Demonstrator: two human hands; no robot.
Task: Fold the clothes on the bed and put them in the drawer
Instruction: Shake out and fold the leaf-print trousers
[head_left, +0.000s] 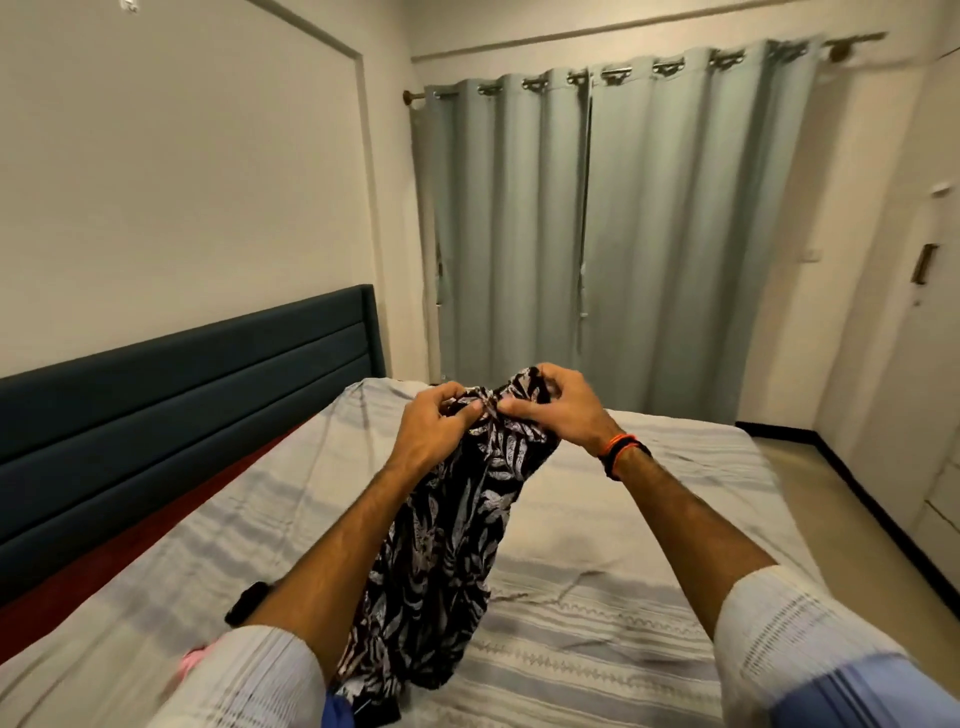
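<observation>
A black garment with a white leaf print (447, 545) hangs in front of me above the bed (623, 597). My left hand (439, 423) and my right hand (556, 408) pinch its bunched top edge close together, thumbs almost touching. The cloth drops down between my forearms and its lower end reaches the bedsheet near my body. A bit of pink fabric (195, 662) peeks out beside my left sleeve, and something blue (337, 712) lies under the garment's hem. No drawer is in view.
The bed has a striped grey sheet and a dark blue padded headboard (182, 384) on the left. Grey-green curtains (623, 234) hang at the far wall. A strip of floor (831, 499) and a pale door (924, 364) lie to the right.
</observation>
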